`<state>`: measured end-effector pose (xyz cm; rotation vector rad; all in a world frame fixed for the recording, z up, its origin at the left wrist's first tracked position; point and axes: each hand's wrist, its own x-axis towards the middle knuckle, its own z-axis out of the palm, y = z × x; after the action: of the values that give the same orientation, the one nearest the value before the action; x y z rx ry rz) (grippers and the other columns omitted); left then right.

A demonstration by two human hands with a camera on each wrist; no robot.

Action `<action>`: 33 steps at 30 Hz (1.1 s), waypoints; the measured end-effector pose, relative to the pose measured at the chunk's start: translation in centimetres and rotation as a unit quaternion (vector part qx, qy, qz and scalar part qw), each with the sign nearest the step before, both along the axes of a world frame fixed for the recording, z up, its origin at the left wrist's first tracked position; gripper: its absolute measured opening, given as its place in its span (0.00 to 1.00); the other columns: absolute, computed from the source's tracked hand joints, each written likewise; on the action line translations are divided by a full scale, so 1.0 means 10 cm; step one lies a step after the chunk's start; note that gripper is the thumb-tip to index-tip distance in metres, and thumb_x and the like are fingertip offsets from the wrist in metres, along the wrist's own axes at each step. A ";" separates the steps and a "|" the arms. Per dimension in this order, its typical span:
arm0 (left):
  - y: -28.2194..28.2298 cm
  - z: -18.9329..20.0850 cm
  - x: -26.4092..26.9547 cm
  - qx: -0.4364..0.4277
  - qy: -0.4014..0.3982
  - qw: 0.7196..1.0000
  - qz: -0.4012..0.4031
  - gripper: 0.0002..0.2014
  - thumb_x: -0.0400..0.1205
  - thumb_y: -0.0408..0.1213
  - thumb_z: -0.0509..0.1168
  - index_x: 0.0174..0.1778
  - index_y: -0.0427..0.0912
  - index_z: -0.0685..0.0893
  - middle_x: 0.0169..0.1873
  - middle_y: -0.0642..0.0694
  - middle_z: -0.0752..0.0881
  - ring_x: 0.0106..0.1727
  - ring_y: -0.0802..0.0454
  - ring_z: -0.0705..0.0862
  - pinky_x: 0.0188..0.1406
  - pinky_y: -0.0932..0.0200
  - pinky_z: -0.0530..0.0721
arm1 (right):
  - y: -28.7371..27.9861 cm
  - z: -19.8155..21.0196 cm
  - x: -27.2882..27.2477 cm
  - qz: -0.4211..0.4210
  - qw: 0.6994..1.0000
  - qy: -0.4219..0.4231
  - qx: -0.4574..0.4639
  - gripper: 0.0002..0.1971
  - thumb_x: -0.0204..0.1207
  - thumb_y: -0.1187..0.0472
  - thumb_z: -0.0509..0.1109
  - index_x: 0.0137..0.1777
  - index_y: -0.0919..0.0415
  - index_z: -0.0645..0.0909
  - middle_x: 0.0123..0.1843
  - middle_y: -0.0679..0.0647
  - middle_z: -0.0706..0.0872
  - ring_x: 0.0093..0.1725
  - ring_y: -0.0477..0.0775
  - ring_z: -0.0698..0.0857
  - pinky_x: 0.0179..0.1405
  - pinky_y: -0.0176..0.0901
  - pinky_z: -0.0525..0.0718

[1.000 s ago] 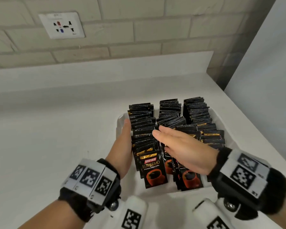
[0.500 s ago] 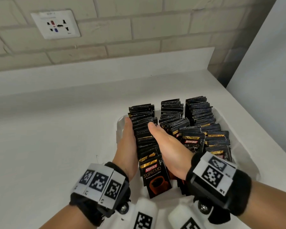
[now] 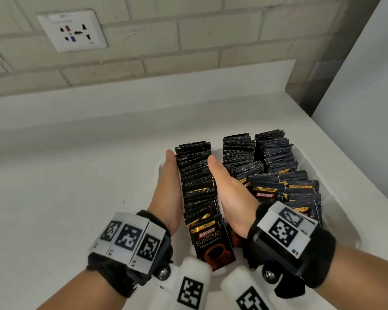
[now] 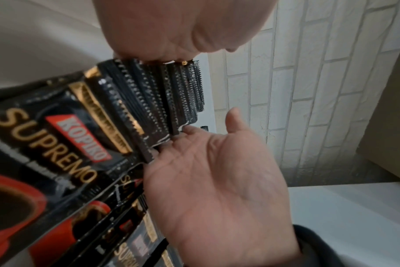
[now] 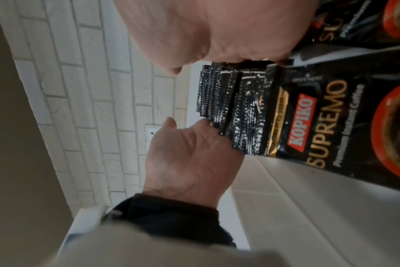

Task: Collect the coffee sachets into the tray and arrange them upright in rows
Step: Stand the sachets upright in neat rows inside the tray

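Black foil coffee sachets (image 3: 198, 191), gold-banded, are standing on edge in a white tray (image 3: 305, 157) on the white tabletop (image 3: 76, 175). Three rows are running front to back: left row, middle row (image 3: 239, 151), right row (image 3: 274, 148).

Step in hand, as judged: squaring up the left row. The left hand (image 3: 169, 189) is lying flat along the row's outer side, fingers straight; the right hand (image 3: 230, 193) is lying flat along its inner side, between left and middle rows. Both hands are flat and extended, pressing the row between the palms, gripping nothing.

Next move, as judged: the press is calling for even pressure from both sides, since the packets are thin and likely to fan or tip; the front sachets of the middle and right rows are leaning back and are probably needing the same treatment.

No loose sachets are showing on the tabletop. A wall socket (image 3: 72, 30) is sitting in the brick wall behind.
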<state>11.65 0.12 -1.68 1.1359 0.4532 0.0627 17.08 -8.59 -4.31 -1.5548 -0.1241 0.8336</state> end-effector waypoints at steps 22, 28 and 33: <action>0.08 0.02 0.13 -0.041 0.054 0.998 0.002 0.33 0.84 0.61 0.38 0.67 0.44 0.79 0.61 0.41 0.85 0.61 0.47 0.85 0.56 0.53 0.82 | 0.16 0.04 0.20 -0.019 1.000 -0.021 0.000 0.57 0.50 0.17 0.47 0.80 0.46 0.59 0.81 0.47 0.63 0.79 0.49 0.62 0.80 0.56 0.57; 0.07 0.04 0.14 -0.071 0.053 0.996 -0.019 0.33 0.84 0.61 0.38 0.56 0.45 0.83 0.55 0.42 0.88 0.55 0.48 0.87 0.49 0.53 0.83 | 0.25 -0.08 0.25 -0.026 0.999 -0.021 0.003 0.66 0.40 0.10 0.46 0.81 0.43 0.53 0.83 0.45 0.56 0.80 0.51 0.60 0.79 0.60 0.56; 0.11 0.00 0.16 -0.066 0.065 0.996 0.005 0.34 0.84 0.61 0.38 0.64 0.42 0.81 0.60 0.39 0.86 0.61 0.44 0.85 0.53 0.51 0.82 | 0.25 -0.13 0.29 -0.031 0.999 -0.016 -0.003 0.69 0.35 0.09 0.48 0.81 0.43 0.51 0.83 0.44 0.55 0.80 0.52 0.61 0.79 0.61 0.56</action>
<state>13.21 1.23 -1.69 1.0121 0.5697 -0.0322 19.99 -6.12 -5.64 -1.5697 -0.0957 0.7607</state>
